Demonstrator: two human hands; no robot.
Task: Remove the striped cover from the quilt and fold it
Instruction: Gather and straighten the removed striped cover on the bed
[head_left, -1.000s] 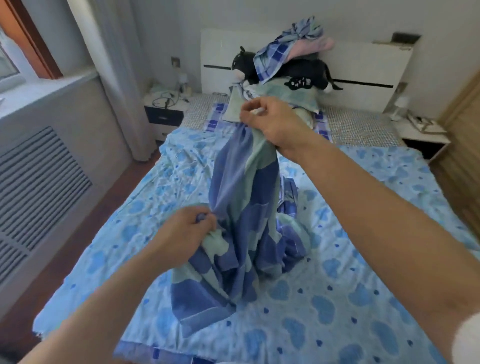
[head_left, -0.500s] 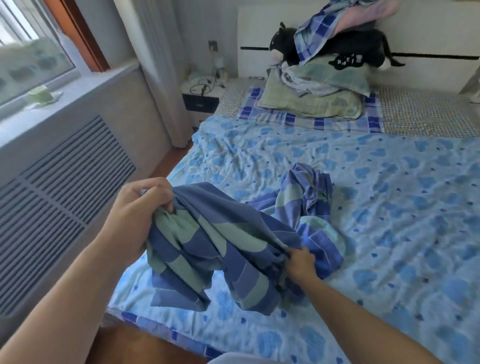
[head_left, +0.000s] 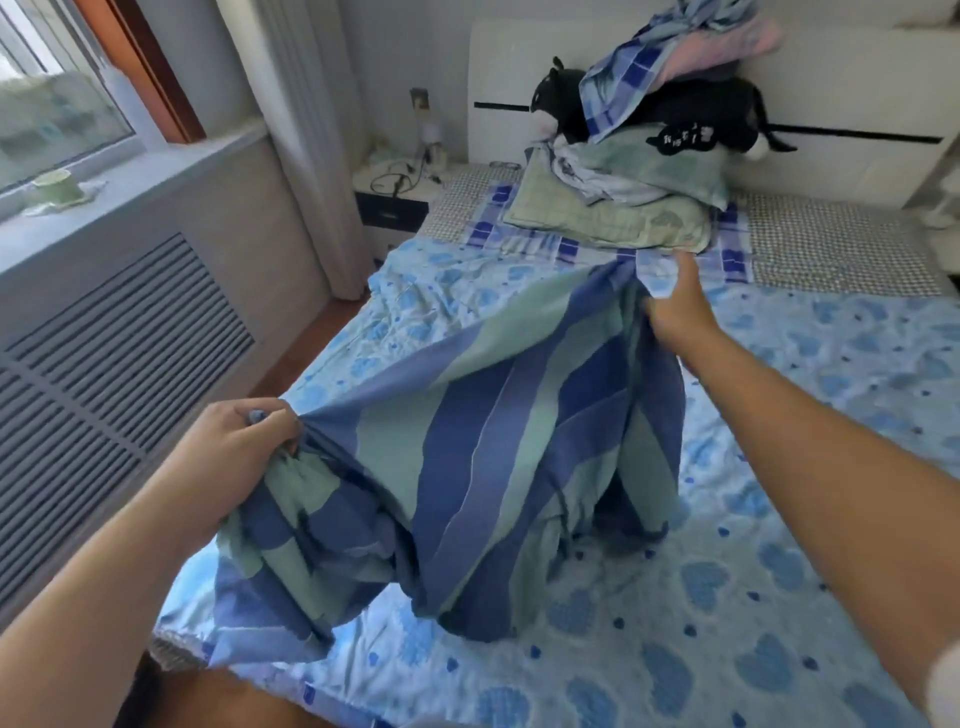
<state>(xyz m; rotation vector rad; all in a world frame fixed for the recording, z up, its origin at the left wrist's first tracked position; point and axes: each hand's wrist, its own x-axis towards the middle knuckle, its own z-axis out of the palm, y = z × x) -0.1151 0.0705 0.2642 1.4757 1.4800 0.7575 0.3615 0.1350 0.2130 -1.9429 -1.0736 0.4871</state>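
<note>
The striped cover (head_left: 498, 447) is held stretched above the heart-print quilt (head_left: 779, 571), its lower folds bunched and hard to read. One corner is gripped by the left hand (head_left: 234, 447), the other by the right hand (head_left: 672, 306). Pillows (head_left: 623, 208) are piled beyond.

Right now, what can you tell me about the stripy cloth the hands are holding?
The striped cover is thin, soft-looking cloth with wide dark blue, pale blue and green bands. It is stretched between the left hand and the right hand, each gripping a bunched part. Its middle sags, crumpled, onto the heart-print sheet.
</note>
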